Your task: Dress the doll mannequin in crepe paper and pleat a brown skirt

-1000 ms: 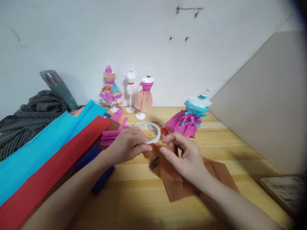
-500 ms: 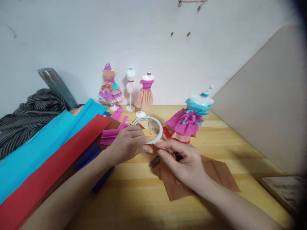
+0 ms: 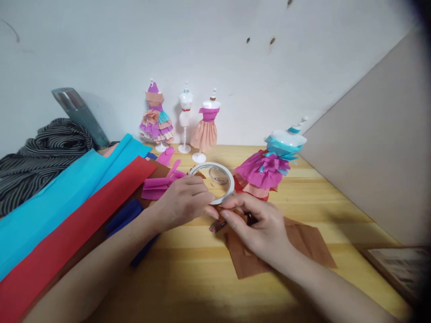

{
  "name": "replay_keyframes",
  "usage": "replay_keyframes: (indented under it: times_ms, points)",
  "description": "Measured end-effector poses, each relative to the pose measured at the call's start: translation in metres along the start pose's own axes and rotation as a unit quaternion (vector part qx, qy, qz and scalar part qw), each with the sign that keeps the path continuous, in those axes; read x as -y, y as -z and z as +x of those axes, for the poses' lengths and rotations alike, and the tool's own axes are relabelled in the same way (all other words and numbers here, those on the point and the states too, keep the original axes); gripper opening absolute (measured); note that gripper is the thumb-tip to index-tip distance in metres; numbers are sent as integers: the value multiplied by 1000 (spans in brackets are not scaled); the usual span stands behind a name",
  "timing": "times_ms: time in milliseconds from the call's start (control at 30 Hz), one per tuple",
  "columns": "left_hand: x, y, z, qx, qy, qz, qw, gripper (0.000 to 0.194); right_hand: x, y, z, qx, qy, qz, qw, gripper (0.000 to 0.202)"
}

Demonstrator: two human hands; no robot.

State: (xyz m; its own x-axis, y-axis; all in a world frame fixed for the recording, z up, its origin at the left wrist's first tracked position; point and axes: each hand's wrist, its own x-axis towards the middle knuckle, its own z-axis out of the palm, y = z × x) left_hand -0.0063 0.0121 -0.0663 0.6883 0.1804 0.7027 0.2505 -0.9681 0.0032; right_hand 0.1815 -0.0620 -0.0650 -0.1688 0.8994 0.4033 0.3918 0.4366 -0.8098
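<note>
A white tape roll (image 3: 231,179) is gripped at its lower left by my left hand (image 3: 186,202), near the middle of the view. My right hand (image 3: 261,222) pinches a small brown paper piece (image 3: 220,209) just below the roll, its fingertips close to the left thumb. Something dark and partly hidden, perhaps scissors (image 3: 217,225), shows under the right hand. Beneath and beyond that hand lies a brown paper sheet (image 3: 308,242) on the wooden table (image 3: 188,278). Through the ring a smaller clear roll (image 3: 218,175) is visible.
Several small mannequins stand at the back, one in a pink and peach dress (image 3: 208,123). A larger dressed mannequin (image 3: 286,141) leans at the right. Blue paper (image 3: 67,197), red paper (image 3: 84,229), striped cloth (image 3: 43,157) and a bottle (image 3: 81,116) occupy the left.
The view has shifted slightly. The tape roll has moved a little right, nearer my right fingertips, and less of the small brown piece shows between my hands.
</note>
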Motion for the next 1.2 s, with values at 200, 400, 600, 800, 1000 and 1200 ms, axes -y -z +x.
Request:
replay_keyframes:
  times_ms: [200, 400, 600, 800, 1000, 1200]
  points:
    - [-2, -2, 0, -1, -4, 2, 1000, 40, 0, 1, 3, -24, 48, -31, 998, 14]
    - [-4, -1, 3, -2, -10, -3, 1000, 39, 0, 1, 3, -26, 53, -42, 997, 18]
    - [-8, -6, 0, 5, 24, -5, 1000, 41, -6, -1, 4, -64, 15, -80, 995, 25]
    - [-10, -5, 2, 54, 177, -206, 961, 40, -12, 1, 10, -75, 20, -106, 991, 26]
    - [6, 3, -4, 137, 377, -414, 817, 31, -7, 3, 13, 30, -51, -8, 998, 16]
    - [33, 37, -10, 281, 409, -464, 734, 30, -2, -1, 14, 179, -60, 58, 980, 27]
